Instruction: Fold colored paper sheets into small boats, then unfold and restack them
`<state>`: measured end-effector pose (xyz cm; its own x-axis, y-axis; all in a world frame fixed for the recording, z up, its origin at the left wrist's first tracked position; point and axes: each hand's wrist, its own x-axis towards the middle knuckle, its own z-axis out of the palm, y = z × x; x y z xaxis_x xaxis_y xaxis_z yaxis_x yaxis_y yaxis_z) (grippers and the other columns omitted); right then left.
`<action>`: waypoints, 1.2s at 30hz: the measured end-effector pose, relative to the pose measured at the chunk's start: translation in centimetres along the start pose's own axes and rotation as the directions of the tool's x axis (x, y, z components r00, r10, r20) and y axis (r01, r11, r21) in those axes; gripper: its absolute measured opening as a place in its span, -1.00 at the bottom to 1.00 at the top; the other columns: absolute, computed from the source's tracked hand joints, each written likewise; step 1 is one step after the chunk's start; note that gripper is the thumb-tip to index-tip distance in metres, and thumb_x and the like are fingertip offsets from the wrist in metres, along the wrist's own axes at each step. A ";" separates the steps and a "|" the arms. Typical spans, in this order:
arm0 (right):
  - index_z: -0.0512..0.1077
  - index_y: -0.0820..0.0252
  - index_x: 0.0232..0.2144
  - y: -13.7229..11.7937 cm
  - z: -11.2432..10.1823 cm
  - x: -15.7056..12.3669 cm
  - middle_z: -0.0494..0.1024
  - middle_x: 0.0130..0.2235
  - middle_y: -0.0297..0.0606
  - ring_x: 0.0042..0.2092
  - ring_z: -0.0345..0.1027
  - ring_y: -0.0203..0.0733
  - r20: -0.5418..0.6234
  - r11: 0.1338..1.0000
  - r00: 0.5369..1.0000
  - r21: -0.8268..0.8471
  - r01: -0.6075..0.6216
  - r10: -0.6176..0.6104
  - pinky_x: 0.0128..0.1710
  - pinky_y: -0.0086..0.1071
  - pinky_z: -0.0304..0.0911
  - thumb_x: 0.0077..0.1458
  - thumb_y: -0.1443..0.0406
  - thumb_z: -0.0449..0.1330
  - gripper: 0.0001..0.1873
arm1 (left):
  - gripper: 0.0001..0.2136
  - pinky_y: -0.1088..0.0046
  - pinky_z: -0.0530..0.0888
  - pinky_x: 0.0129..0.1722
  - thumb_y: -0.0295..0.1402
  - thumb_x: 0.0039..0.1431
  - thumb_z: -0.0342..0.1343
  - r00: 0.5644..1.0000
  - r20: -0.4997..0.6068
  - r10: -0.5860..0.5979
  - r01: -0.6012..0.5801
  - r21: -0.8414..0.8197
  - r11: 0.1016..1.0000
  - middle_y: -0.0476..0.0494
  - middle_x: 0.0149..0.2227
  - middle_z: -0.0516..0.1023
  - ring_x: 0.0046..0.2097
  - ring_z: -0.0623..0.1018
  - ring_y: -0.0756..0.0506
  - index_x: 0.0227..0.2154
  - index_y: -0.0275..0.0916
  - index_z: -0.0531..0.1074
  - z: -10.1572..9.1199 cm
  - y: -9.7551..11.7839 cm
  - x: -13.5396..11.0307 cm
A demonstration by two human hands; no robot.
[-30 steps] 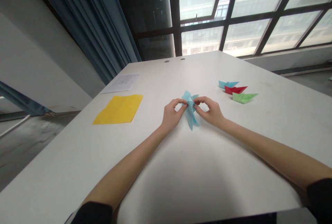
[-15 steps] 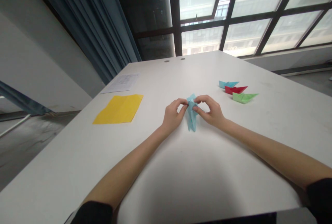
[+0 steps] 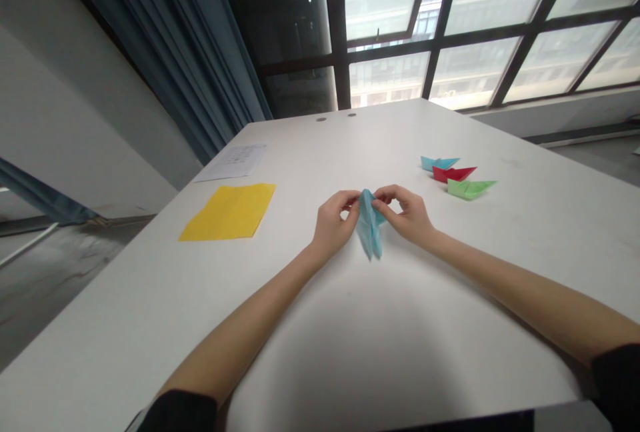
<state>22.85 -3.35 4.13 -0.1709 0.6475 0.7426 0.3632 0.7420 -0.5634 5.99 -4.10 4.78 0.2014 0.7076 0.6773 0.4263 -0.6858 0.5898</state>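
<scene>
A piece of folded light-blue paper [image 3: 370, 229] is held between my two hands, above the middle of the white table. Its narrow top points away from me and two pointed ends hang toward me. My left hand [image 3: 336, 219] pinches its left edge near the top between thumb and fingers. On the other side, my right hand [image 3: 406, 211] pinches the upper right edge with thumb and forefinger. Part of the paper is hidden behind the fingertips.
To the left lies a sheet of yellow paper [image 3: 229, 212], with a printed white sheet [image 3: 234, 161] beyond it on the table [image 3: 320, 339]. On the right stand a blue paper boat [image 3: 439, 163], a red one [image 3: 453, 174] and a green one [image 3: 470, 189].
The blue paper has turned and tilted between my fingers; its top now looks narrower and its pointed ends have swung slightly right and nearer to me. Both hands keep their grip.
</scene>
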 end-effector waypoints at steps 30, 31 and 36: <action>0.31 0.11 -0.35 0.0 -0.7 0.0 0.49 -0.26 -0.20 -0.21 0.37 -0.19 0.055 0.942 0.949 -0.115 0.314 -0.310 -0.21 -0.24 0.31 0.03 0.39 0.11 -0.90 | -0.84 0.32 0.36 -0.09 -0.42 0.12 0.01 0.965 -0.048 0.256 -0.246 0.159 0.956 -0.19 -0.18 0.39 -0.09 0.39 -0.07 -0.21 -0.22 0.33 -0.7 0.4 0.4; 0.31 0.11 -0.35 0.1 -0.7 0.0 0.49 -0.26 -0.19 -0.21 0.37 -0.19 0.049 0.943 0.951 -0.123 0.309 -0.305 -0.21 -0.24 0.31 0.03 0.39 0.11 -0.90 | -0.81 0.31 0.35 -0.09 -0.41 0.11 0.02 0.966 -0.050 0.254 -0.245 0.149 0.958 -0.19 -0.17 0.39 -0.08 0.39 -0.08 -0.18 -0.23 0.30 -0.7 0.4 0.3; 0.30 0.11 -0.35 0.3 -0.7 0.0 0.50 -0.24 -0.18 -0.17 0.38 -0.18 -0.001 0.962 0.969 -0.115 0.246 -0.247 -0.18 -0.23 0.30 0.03 0.38 0.12 -0.90 | -0.65 0.30 0.36 -0.12 -0.33 0.02 0.10 0.972 -0.002 0.236 -0.234 0.136 0.963 -0.20 -0.16 0.38 -0.09 0.38 -0.11 -0.11 -0.24 0.22 -0.7 -0.1 0.2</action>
<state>23.54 -3.29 4.21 -0.2546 0.4436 0.8593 0.4132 0.8533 -0.3181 5.39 -3.98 5.18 0.2949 0.5253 0.7982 0.4835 -0.8025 0.3495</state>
